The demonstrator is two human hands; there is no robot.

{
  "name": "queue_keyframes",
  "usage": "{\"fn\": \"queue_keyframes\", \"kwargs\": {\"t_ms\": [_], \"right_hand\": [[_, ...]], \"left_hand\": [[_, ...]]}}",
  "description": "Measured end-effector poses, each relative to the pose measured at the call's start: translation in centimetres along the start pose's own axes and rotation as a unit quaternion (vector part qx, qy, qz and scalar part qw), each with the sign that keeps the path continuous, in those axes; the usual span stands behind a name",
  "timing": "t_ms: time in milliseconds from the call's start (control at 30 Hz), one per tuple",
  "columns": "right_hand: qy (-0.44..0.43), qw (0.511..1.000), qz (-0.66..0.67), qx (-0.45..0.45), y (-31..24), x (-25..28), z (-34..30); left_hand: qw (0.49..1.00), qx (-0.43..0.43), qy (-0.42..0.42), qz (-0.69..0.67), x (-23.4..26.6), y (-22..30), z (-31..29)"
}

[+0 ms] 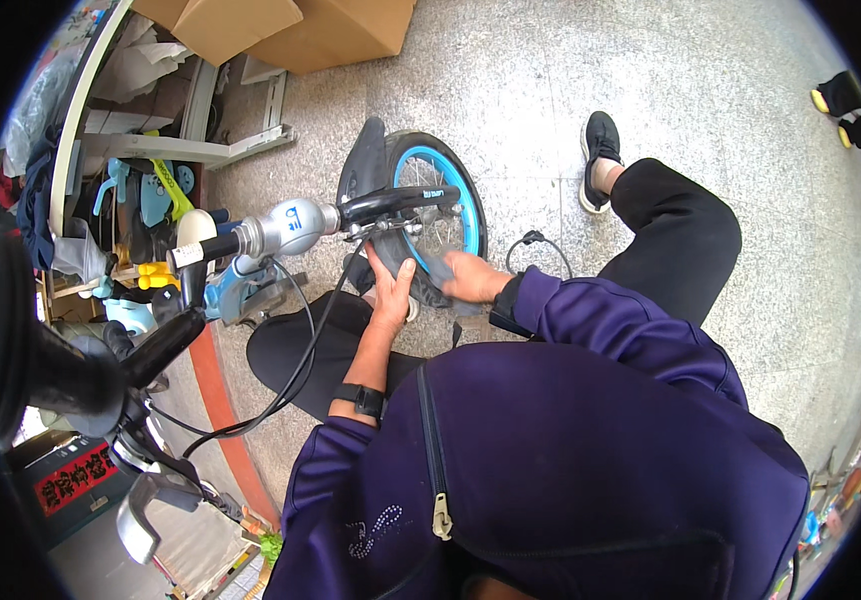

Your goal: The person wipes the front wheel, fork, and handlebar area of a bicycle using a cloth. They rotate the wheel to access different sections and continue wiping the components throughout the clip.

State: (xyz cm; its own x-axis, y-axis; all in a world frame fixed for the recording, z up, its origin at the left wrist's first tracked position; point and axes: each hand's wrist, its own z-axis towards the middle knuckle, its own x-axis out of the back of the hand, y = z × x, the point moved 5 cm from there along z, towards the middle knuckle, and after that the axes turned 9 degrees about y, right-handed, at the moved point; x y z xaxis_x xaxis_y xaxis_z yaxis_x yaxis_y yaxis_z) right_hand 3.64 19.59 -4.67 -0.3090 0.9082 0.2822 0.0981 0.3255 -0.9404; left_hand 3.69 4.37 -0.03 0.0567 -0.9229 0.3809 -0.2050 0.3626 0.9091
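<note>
Purple jacket [590, 450], smooth cloth, metal zip pull [441, 517]. Bicycle wheel [441, 224], far, left of centre: spoked, glossy blue rim [471, 212], black rubber tyre [483, 232]; speckled floor [520, 90] below. Left grip [390, 296]: narrow, holding tyre's near side. Right grip [472, 278]: blurred at tyre, closure cannot be told.

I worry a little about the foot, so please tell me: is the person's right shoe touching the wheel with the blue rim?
Apart. The head view shows speckled floor plainly between the right shoe and the wheel.
</note>
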Motion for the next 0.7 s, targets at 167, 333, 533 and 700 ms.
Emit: {"fn": "queue_keyframes", "kwargs": {"t_ms": [167, 333, 533, 700], "right_hand": [[-0.114, 0.991, -0.064, -0.027, 1.1, 0.1, 0.6], [-0.024, 0.986, 0.056, -0.157, 1.5, 1.4, 2.4], [-0.003, 0.909, 0.351, -0.224, -0.6, 2.9, 2.9], [0.005, 0.844, 0.471, -0.257, -1.9, 2.8, 2.6]], "left_hand": [[1.000, 0.016, 0.005, 0.020, 0.1, -0.1, -0.1], [1.000, 0.019, 0.004, -0.004, -0.2, 0.2, 0.1], [0.999, 0.032, 0.006, 0.000, -0.2, 0.3, 0.1], [1.000, 0.013, 0.014, 0.010, -0.2, 0.7, 0.1]]}}
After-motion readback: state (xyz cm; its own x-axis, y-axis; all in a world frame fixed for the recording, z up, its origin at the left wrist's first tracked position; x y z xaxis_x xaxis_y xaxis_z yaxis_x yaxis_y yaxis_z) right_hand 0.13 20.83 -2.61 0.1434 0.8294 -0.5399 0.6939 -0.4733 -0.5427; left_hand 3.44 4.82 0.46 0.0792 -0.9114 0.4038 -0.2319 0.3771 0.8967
